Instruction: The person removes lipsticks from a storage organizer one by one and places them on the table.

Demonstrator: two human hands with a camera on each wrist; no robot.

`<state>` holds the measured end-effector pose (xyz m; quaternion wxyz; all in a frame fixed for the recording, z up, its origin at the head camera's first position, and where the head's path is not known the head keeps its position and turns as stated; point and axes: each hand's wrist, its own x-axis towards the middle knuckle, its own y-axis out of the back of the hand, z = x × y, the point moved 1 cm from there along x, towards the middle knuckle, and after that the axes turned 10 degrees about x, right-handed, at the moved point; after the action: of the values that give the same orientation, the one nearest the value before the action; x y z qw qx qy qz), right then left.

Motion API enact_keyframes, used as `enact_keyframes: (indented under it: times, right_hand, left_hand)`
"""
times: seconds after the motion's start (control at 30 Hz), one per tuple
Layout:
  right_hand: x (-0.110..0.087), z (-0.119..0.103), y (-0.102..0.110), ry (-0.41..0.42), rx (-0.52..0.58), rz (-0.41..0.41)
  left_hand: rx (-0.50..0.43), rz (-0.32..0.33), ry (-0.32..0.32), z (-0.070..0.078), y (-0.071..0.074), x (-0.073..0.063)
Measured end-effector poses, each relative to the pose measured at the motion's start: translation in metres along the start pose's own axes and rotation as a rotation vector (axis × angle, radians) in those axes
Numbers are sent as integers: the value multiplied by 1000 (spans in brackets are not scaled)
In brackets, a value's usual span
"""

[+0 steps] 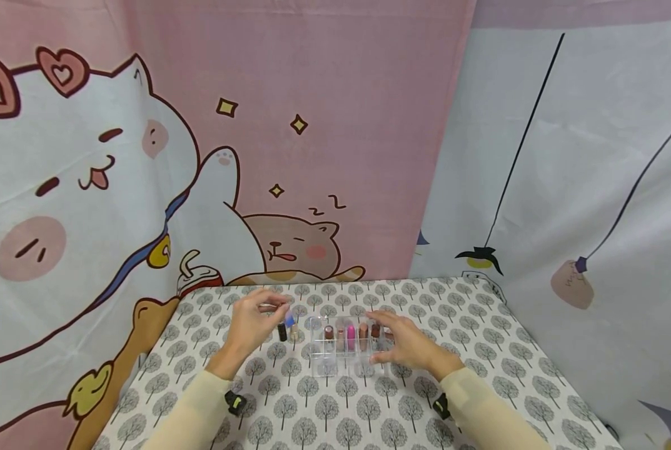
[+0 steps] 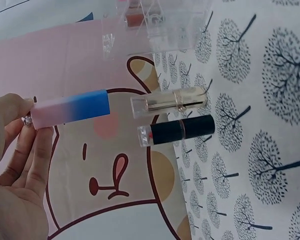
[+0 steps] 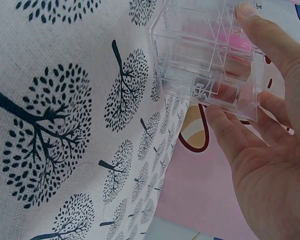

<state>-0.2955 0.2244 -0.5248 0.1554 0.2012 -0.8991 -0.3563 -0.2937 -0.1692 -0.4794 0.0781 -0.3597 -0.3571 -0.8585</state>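
My left hand [image 1: 254,322] pinches one end of a lipstick tube [image 2: 72,109] that fades from pink to blue, holding it up off the table. Beyond it, a black lipstick [image 2: 182,130] and a gold lipstick with a clear end [image 2: 175,101] stand side by side on the cloth. At the right side of a clear plastic lipstick organizer [image 1: 326,367], my right hand [image 1: 407,342] grips the walls between thumb and fingers. Several lipsticks stand in the organizer's back row, among them a bright pink one [image 1: 351,336] and brown-toned ones; its front compartments hold none.
A cloth printed with grey trees [image 1: 307,431] covers the table. Behind it hangs a pink curtain [image 1: 358,156] with cartoon cats, and a pale curtain [image 1: 611,187] hangs along the right. Both wrists wear dark bands.
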Motion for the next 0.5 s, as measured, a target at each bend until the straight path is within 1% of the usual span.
enact_keyframes:
  times: [0.2, 0.37, 0.5]
  right_hand:
    - [0, 1, -1, 4, -7, -5]
    - [1, 0, -1, 9, -14, -3]
    - [1, 0, 0, 15, -22, 0]
  left_hand:
    - [32, 34, 23, -6, 4, -5]
    - [76, 35, 58, -12, 8, -6]
    - [93, 37, 71, -19, 11, -8]
